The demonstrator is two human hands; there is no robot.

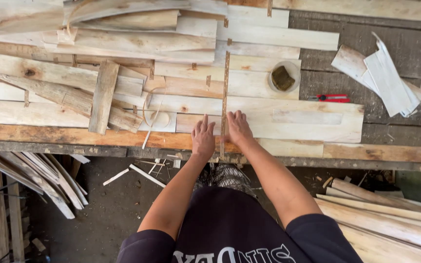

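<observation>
Both hands lie flat and open on the bench [74,136], palms down, near the lower middle of the frame. The left hand [203,139] presses on a pale veneer sheet [191,122]; the right hand [238,128] presses on the neighbouring sheet [308,127], which runs off toward the right of the frame. Neither hand grips anything; fingers are spread and pointing up the frame.

Between the two hands runs a thin tape strip [225,92], brownish, covering the seam where the sheets meet. Its long axis runs straight up and down the frame, from the bench's front edge up toward the top of the frame, and so away from the body. The strip's lower end sits in the gap between the hands; the right hand's inner fingers seem to touch or nearly touch it, while the left hand sits just beside it, so the right hand is slightly nearer.

Right of the strip, above the right hand, stands a small white bowl [284,76] with a dark sponge-like lump inside. Further right lies a red cutter [328,98], and beyond it a stack of pale offcuts [381,78]. The upper left of the frame is piled with rough veneer scraps [103,95]. More strips lean below the bench at lower left and lower right
</observation>
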